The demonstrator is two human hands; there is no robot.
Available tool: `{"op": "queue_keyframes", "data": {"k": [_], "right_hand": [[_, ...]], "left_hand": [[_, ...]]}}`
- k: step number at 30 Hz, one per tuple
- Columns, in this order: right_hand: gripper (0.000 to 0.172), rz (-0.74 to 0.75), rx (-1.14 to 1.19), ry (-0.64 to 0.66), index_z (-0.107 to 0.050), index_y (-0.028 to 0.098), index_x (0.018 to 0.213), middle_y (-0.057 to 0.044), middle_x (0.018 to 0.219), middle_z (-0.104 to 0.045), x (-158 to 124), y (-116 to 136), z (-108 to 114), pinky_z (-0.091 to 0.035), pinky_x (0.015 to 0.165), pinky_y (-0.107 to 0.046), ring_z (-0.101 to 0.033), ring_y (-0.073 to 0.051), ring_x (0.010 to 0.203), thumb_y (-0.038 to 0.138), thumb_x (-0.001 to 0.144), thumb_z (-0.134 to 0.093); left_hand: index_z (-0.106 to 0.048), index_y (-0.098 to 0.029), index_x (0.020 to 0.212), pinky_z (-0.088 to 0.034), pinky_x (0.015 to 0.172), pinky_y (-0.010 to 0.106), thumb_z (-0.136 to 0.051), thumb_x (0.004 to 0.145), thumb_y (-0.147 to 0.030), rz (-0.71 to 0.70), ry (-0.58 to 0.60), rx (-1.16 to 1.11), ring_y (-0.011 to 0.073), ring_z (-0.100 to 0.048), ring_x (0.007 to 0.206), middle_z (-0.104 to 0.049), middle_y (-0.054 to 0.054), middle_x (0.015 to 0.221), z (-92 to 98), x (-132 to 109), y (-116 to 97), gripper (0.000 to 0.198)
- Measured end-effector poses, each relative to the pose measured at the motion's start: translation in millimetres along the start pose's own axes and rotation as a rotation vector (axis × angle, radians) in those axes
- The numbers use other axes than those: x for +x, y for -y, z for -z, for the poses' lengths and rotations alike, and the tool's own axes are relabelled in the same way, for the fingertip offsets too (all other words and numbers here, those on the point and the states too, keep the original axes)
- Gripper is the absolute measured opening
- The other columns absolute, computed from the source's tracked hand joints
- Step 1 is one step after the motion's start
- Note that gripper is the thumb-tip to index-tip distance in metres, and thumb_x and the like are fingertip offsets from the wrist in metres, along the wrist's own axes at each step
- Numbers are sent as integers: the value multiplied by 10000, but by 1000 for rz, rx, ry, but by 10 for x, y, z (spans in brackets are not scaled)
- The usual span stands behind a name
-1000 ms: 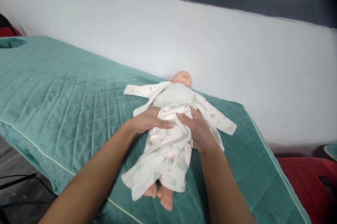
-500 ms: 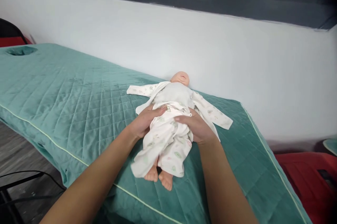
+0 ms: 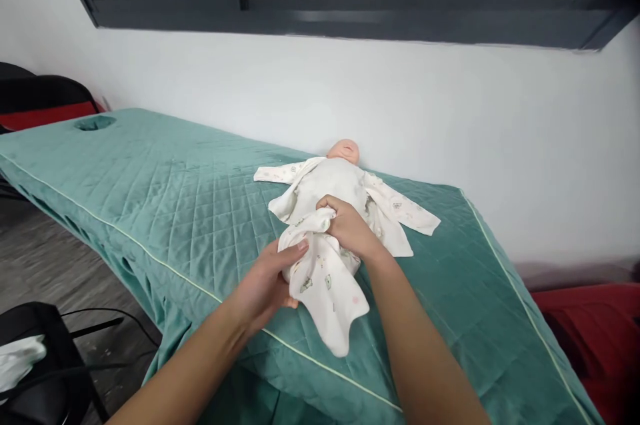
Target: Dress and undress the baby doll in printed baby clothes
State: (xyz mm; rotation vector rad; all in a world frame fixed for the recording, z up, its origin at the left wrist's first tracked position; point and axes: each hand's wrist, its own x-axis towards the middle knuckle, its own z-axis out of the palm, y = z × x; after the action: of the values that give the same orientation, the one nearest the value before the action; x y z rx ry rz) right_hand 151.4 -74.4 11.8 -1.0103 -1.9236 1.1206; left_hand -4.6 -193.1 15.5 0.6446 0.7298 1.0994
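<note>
A baby doll [image 3: 345, 150] lies on its back on the green quilted bed cover [image 3: 190, 192]. Its white printed jacket [image 3: 410, 212] has both sleeves spread out and hangs apart at the front, over a plain pale layer on the belly. My right hand [image 3: 350, 228] pinches the gathered waist part of the white printed trousers [image 3: 327, 285] near the belly. Lower on the left, my left hand [image 3: 267, 282] is wrapped around the bunched trousers, thumb on top. One trouser leg hangs loose toward me. A bit of the doll's foot shows beside my left hand; the rest is hidden.
The bed stands against a white wall [image 3: 200, 78] below a dark window frame [image 3: 400, 25]. A face hole [image 3: 95, 122] is at its far left. Black and red chairs [image 3: 50, 102] stand beyond, a black seat [image 3: 35, 372] at lower left, a red object [image 3: 590, 325] at right.
My right hand moved up and inward and now pinches the trouser fabric. My left hand moved down along the trousers. The trouser leg swung right, covering the feet. The view shifted.
</note>
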Motion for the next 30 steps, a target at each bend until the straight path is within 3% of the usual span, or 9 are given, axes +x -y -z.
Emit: {"op": "queue_keyframes", "data": {"k": [2, 6, 9, 13, 15, 18, 21, 24, 30], "right_hand": [[86, -14, -40, 31, -557, 189, 791, 33, 759, -559, -5, -10, -25, -356, 602, -219, -475, -124, 686, 215, 710, -574], [147, -15, -82, 120, -618, 179, 803, 10, 799, -639, -10, -39, -46, -394, 636, -229, -545, -139, 715, 170, 704, -511], [228, 32, -114, 213, -667, 174, 817, -12, 879, -696, -3, -50, -35, -429, 716, -242, -608, -160, 805, 127, 687, -486], [261, 37, -237, 312, -708, 185, 786, -20, 877, -724, 12, -43, -16, -438, 740, -252, -634, -180, 842, 98, 668, -491], [269, 28, -308, 357, -721, 188, 766, -24, 862, -728, 13, -34, -13, -433, 713, -249, -635, -186, 829, 86, 660, -495], [245, 28, -394, 384, -728, 192, 737, -25, 830, -730, 7, -21, -17, -414, 671, -246, -628, -184, 785, 96, 669, -513], [144, 52, -474, 395, -708, 183, 686, -25, 773, -719, 2, -7, -23, -388, 637, -248, -607, -175, 726, 157, 696, -567], [117, 70, -518, 404, -677, 176, 646, -15, 716, -697, 2, 3, -25, -359, 605, -247, -579, -161, 680, 220, 725, -603], [148, 57, -516, 371, -653, 176, 623, -6, 687, -679, 0, -13, -32, -338, 582, -248, -557, -153, 655, 263, 739, -623]], "left_hand": [[-682, -140, 1095, -408, 469, 227, -695, 807, -360, -41, -58, -32, 128, -559, 541, -647, 37, 688, -64, -140, 43, 363], [-658, -191, 1196, -541, 756, 309, -610, 861, -319, -121, -191, -156, 238, -668, 932, -714, 78, 1038, -209, -374, 175, 362], [-573, -239, 1335, -540, 897, 355, -606, 862, -298, -139, -251, -249, 266, -635, 1107, -693, 68, 1159, -276, -494, 318, 477], [-556, -257, 1354, -512, 978, 350, -665, 830, -310, -121, -313, -293, 248, -625, 1152, -678, 66, 1210, -194, -580, 558, 538], [-612, -242, 1272, -524, 942, 326, -724, 781, -316, -95, -365, -272, 231, -651, 1091, -684, 66, 1189, -75, -604, 678, 509], [-670, -192, 1071, -554, 687, 281, -808, 689, -341, -78, -510, -138, 190, -675, 821, -712, 59, 977, 140, -624, 781, 432], [-656, -161, 905, -421, 451, 213, -819, 658, -415, -106, -626, 72, 105, -524, 551, -621, -1, 720, 313, -610, 756, 390], [-627, -153, 814, -320, 402, 188, -776, 678, -464, -123, -635, 190, 64, -391, 486, -512, -41, 639, 417, -554, 664, 370], [-583, -182, 809, -284, 404, 196, -674, 762, -397, -54, -609, 473, 69, -371, 455, -448, -57, 625, 495, -426, 516, 239]]}}
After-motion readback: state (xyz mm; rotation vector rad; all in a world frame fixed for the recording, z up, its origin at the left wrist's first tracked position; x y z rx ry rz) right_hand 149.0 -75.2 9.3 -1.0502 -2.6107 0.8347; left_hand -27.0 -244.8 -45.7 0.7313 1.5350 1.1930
